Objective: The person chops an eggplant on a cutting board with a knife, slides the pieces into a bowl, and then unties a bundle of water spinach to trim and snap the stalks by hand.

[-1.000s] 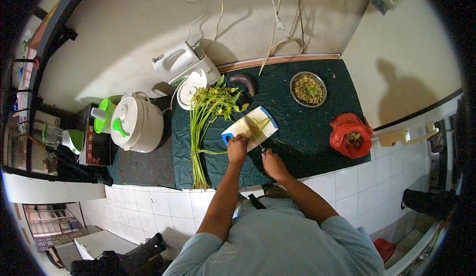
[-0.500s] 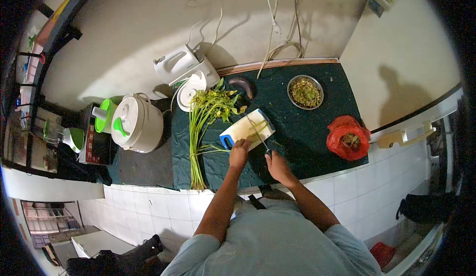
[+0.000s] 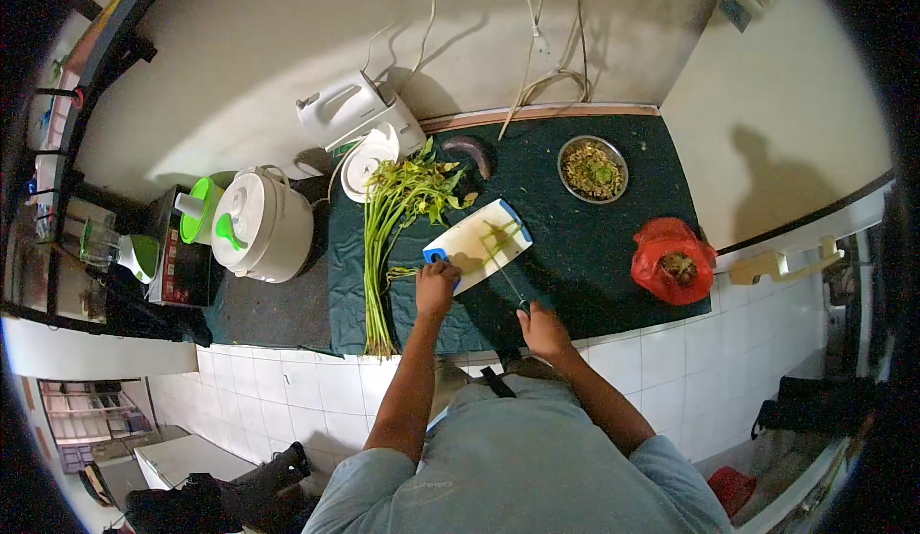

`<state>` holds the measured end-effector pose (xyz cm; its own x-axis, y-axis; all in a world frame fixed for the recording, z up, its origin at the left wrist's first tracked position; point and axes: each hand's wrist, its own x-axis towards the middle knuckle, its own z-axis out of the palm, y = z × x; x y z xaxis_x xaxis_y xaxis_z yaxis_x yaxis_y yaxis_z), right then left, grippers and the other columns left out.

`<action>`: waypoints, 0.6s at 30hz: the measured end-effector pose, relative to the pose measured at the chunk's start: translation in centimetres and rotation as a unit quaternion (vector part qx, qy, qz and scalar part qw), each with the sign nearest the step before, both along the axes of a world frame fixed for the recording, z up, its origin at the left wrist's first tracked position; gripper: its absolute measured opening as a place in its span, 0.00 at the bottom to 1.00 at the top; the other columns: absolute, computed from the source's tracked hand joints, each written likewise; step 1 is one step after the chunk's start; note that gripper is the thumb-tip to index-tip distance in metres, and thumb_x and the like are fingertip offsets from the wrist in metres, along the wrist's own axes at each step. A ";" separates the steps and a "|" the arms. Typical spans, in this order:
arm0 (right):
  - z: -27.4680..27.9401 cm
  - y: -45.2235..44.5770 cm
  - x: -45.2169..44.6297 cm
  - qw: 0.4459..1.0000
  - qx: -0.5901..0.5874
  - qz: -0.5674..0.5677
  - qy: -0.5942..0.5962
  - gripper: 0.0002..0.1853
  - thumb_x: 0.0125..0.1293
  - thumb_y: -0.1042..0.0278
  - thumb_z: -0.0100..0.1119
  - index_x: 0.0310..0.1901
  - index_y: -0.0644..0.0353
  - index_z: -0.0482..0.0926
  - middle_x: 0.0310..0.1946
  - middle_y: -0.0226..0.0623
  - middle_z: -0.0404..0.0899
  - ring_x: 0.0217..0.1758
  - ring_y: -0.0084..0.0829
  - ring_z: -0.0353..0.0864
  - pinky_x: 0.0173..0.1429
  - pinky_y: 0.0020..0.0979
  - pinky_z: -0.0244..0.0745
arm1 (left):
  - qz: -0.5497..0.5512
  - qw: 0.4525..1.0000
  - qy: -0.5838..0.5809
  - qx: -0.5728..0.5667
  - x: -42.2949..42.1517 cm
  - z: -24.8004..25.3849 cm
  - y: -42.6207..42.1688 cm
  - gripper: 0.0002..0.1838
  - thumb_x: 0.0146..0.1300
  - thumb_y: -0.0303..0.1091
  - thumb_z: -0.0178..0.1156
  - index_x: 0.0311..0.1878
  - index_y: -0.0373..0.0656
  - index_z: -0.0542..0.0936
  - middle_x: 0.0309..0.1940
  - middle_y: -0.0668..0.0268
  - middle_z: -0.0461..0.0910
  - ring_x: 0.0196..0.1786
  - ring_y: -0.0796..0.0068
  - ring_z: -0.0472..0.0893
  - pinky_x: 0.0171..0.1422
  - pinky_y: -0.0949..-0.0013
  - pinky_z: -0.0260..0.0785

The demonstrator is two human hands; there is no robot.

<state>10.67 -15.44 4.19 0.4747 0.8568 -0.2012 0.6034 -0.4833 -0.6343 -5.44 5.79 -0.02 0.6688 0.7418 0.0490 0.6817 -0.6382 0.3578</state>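
Note:
My left hand (image 3: 435, 290) is closed at the blue-handled end of a white chopping board (image 3: 470, 239), its fingers over the handle. In my right hand (image 3: 544, 329) is a knife (image 3: 507, 280), its blade pointing up and left across the board. Cut green pieces (image 3: 496, 238) lie on the board beside the blade tip. Left of the board lies a long bunch of leafy green stems (image 3: 379, 266), with a few stems reaching toward my left hand. A purple eggplant (image 3: 470, 150) lies behind the board.
A metal bowl of chopped greens (image 3: 592, 172) stands at the back right, and a red plastic bag (image 3: 661, 280) sits at the right edge. A white hand mixer (image 3: 347, 112) and a rice cooker (image 3: 268, 232) are on the left. Cables (image 3: 533, 74) hang down the wall.
My left hand has shifted left from the stems on the board to the board's handle. The knife has drawn back slightly from the cut greens, still in my right hand.

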 end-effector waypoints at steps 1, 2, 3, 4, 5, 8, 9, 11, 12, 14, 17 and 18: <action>0.0 0.2 -0.1 1.000 0.000 0.001 -0.001 0.20 0.73 0.55 0.47 0.44 0.69 0.72 0.30 0.63 0.79 0.37 0.63 0.79 0.42 0.56 0.74 | 0.001 1.000 -0.001 0.000 0.1 -0.4 0.0 0.10 0.56 0.33 0.61 0.42 0.52 0.85 0.43 0.67 0.80 0.50 0.59 0.76 0.56 0.56 0.66; 0.0 0.4 0.0 1.000 -0.020 0.017 0.017 0.20 0.73 0.55 0.47 0.43 0.69 0.72 0.30 0.63 0.79 0.36 0.63 0.80 0.42 0.56 0.74 | 0.013 1.000 -0.011 0.009 0.5 -0.9 -0.3 0.10 0.57 0.33 0.59 0.42 0.53 0.85 0.42 0.68 0.80 0.49 0.59 0.77 0.56 0.56 0.66; 0.2 0.7 0.0 0.998 -0.040 0.032 0.034 0.20 0.73 0.55 0.47 0.42 0.69 0.73 0.30 0.62 0.79 0.36 0.63 0.80 0.42 0.56 0.74 | 0.026 0.999 -0.020 0.018 1.0 -1.0 -0.5 0.11 0.58 0.33 0.58 0.42 0.53 0.85 0.41 0.68 0.81 0.49 0.60 0.77 0.55 0.56 0.66; 0.3 0.9 0.0 0.998 -0.041 0.034 0.032 0.20 0.73 0.55 0.47 0.42 0.69 0.73 0.30 0.62 0.79 0.36 0.63 0.80 0.42 0.56 0.74 | 0.028 0.999 -0.022 0.017 1.5 -1.1 -0.7 0.11 0.58 0.33 0.58 0.42 0.53 0.85 0.41 0.68 0.81 0.49 0.60 0.77 0.55 0.56 0.66; 0.5 1.1 -0.1 0.998 -0.050 0.034 0.024 0.21 0.73 0.54 0.46 0.42 0.69 0.73 0.31 0.62 0.80 0.36 0.62 0.80 0.42 0.56 0.75 | 0.017 0.999 -0.025 0.025 2.0 -1.2 -0.7 0.11 0.58 0.33 0.57 0.42 0.54 0.85 0.41 0.68 0.81 0.48 0.60 0.77 0.54 0.56 0.66; 0.3 1.9 -0.5 0.998 -0.045 0.038 0.018 0.21 0.73 0.53 0.45 0.42 0.69 0.73 0.31 0.61 0.80 0.36 0.61 0.81 0.41 0.56 0.76 | 0.008 0.999 -0.027 0.029 2.9 -1.1 -0.8 0.11 0.59 0.34 0.57 0.42 0.54 0.86 0.41 0.68 0.81 0.47 0.61 0.78 0.53 0.56 0.67; 0.0 2.2 -0.6 0.999 -0.032 0.038 0.021 0.21 0.73 0.53 0.45 0.41 0.69 0.73 0.31 0.61 0.80 0.36 0.60 0.82 0.41 0.55 0.77 | 0.006 0.999 -0.027 0.026 3.0 -1.0 -0.8 0.11 0.59 0.35 0.57 0.41 0.54 0.86 0.41 0.69 0.81 0.47 0.62 0.78 0.53 0.56 0.67; -0.6 2.7 -1.0 0.998 -0.042 0.040 0.011 0.21 0.73 0.53 0.45 0.42 0.69 0.73 0.30 0.61 0.80 0.36 0.60 0.82 0.40 0.55 0.77 | 0.003 0.999 -0.030 0.026 3.1 -0.8 -0.8 0.11 0.59 0.35 0.57 0.41 0.54 0.86 0.41 0.69 0.81 0.47 0.62 0.78 0.53 0.57 0.67; -0.6 3.0 -1.1 0.998 -0.052 0.041 0.001 0.21 0.73 0.54 0.45 0.42 0.69 0.73 0.29 0.61 0.80 0.35 0.59 0.82 0.40 0.55 0.77 | -0.002 0.999 -0.031 0.026 3.2 -0.7 -0.8 0.10 0.59 0.35 0.57 0.41 0.54 0.86 0.41 0.70 0.81 0.47 0.63 0.78 0.52 0.57 0.67; -0.5 3.3 -1.7 0.998 -0.054 0.025 0.001 0.20 0.73 0.55 0.46 0.41 0.69 0.73 0.29 0.61 0.80 0.34 0.61 0.81 0.40 0.55 0.76 | -0.005 0.999 -0.036 0.029 3.1 -0.7 -0.7 0.10 0.59 0.35 0.57 0.41 0.54 0.86 0.41 0.71 0.81 0.47 0.63 0.78 0.52 0.57 0.67; -1.3 3.6 -1.9 0.998 -0.058 0.011 0.011 0.19 0.73 0.56 0.47 0.40 0.69 0.72 0.28 0.61 0.80 0.33 0.61 0.81 0.39 0.56 0.75 | -0.014 0.999 -0.027 0.019 2.9 -0.3 -0.8 0.11 0.60 0.35 0.57 0.43 0.54 0.86 0.43 0.69 0.81 0.48 0.60 0.78 0.53 0.56 0.68; -1.3 3.7 -2.0 0.998 -0.058 0.010 0.020 0.18 0.73 0.57 0.47 0.40 0.69 0.71 0.28 0.60 0.80 0.33 0.61 0.81 0.39 0.56 0.75 | -0.021 1.000 -0.014 0.007 2.8 -0.2 -0.8 0.12 0.62 0.35 0.56 0.45 0.54 0.85 0.44 0.67 0.81 0.48 0.58 0.78 0.55 0.55 0.69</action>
<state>8.69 -11.74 2.87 0.4463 0.8361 -0.3191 0.5889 -0.5429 -0.5988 -2.61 4.95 -0.27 0.6980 0.7118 0.0779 0.6434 -0.6712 0.3680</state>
